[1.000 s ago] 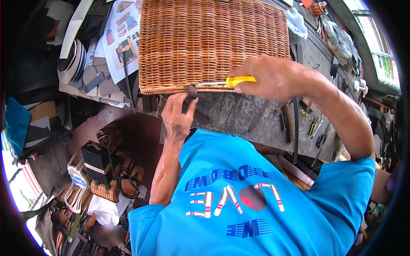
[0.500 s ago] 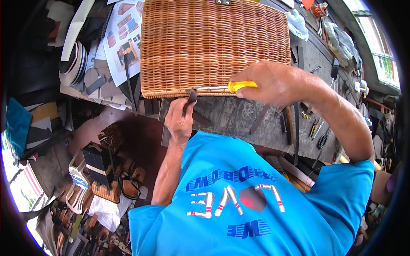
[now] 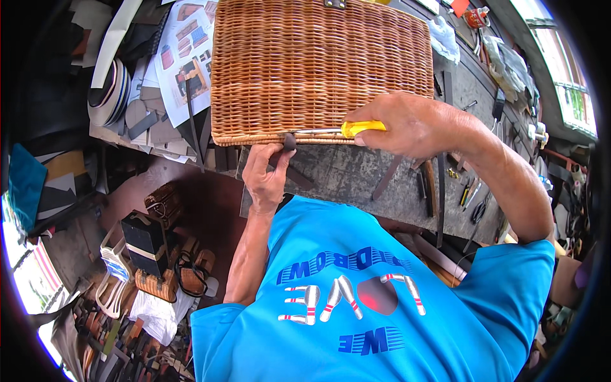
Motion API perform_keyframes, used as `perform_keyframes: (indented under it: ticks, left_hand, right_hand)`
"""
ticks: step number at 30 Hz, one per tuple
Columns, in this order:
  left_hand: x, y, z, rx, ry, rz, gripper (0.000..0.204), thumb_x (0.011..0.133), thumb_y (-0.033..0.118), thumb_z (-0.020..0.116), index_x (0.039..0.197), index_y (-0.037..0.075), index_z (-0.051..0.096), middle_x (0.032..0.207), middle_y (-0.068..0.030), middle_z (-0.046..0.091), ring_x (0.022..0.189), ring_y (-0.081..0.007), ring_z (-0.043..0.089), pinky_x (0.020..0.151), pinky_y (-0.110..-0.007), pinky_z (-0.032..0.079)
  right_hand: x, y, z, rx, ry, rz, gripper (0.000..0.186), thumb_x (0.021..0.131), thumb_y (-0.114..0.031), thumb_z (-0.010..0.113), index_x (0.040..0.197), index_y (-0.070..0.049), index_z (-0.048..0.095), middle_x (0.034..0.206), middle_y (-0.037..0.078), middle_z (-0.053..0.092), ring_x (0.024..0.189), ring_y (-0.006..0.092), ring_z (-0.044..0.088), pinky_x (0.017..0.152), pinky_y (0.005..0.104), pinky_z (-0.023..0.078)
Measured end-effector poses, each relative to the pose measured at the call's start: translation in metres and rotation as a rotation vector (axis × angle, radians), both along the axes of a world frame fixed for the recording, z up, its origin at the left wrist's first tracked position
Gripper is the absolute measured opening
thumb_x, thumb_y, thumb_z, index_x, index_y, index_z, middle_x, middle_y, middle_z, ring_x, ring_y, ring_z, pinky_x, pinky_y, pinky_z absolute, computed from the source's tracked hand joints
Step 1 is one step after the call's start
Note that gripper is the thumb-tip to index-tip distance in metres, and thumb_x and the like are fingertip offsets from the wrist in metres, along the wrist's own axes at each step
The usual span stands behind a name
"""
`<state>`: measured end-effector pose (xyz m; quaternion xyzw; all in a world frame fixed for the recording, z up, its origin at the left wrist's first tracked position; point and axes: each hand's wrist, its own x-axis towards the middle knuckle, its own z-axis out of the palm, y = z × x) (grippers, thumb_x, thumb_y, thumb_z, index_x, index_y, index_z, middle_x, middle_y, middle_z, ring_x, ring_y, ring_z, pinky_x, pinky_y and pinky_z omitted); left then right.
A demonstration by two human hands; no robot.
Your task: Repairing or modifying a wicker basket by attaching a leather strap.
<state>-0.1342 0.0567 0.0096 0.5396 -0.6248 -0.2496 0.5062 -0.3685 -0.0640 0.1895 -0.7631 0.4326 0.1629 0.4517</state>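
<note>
A brown wicker case point(image 3: 321, 70) lies on the workbench, its near rim toward me. My right hand point(image 3: 414, 124) is closed around a yellow-handled screwdriver point(image 3: 364, 128). Its thin metal shaft runs left along the near rim; I cannot make out the tip, which ends beside the strap. Below that rim, my left hand point(image 3: 264, 175) pinches a dark brown leather strap point(image 3: 289, 141) between thumb and fingers. The strap's end rests against the wicker, curling over the rim.
Loose dark strips point(image 3: 388, 176) lie on the grey workbench point(image 3: 344, 172). Scissors point(image 3: 478, 211) and pens are at its right. Printed sheets point(image 3: 184, 60) and leather scraps sit left of the case. A black box point(image 3: 145, 235) and wicker cases stand on the floor at lower left.
The strap end has turned slightly, showing a broader face against the rim. My left fingers have shifted a little, and the screwdriver stays almost in the same place.
</note>
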Motion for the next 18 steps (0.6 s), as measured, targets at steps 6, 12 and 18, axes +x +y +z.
perform_keyframes:
  ticks: [6,12,18]
  left_hand:
    - [-0.004,0.000,0.025,0.191,0.071,0.004,0.016,0.084,0.001,0.079,0.093,-0.001,0.066,0.081,-0.0067,0.066,0.071,-0.0181,0.065,0.069,-0.029,0.052]
    - [-0.004,0.001,0.006,0.204,-0.061,0.053,0.012,0.086,-0.002,0.075,0.090,0.000,0.063,0.079,-0.0105,0.061,0.068,-0.0223,0.057,0.065,-0.029,0.048]
    - [-0.001,0.003,0.010,0.232,0.183,0.087,0.017,0.088,-0.002,0.071,0.104,-0.002,0.067,0.089,-0.0120,0.066,0.077,-0.0228,0.065,0.070,-0.034,0.055]
  right_hand:
    - [-0.002,-0.005,-0.002,-0.015,-0.010,0.032,0.043,0.093,-0.026,0.060,0.125,0.004,0.063,0.117,0.025,0.067,0.109,0.0397,0.064,0.097,0.0441,0.050]
    - [-0.003,-0.004,-0.007,0.011,-0.095,-0.034,0.032,0.090,-0.027,0.059,0.106,-0.001,0.070,0.093,0.026,0.070,0.091,0.0436,0.068,0.082,0.0513,0.053]
    - [0.002,0.002,-0.005,0.020,0.003,0.008,0.036,0.093,-0.027,0.060,0.119,-0.003,0.067,0.102,0.025,0.070,0.097,0.0418,0.067,0.087,0.0491,0.052]
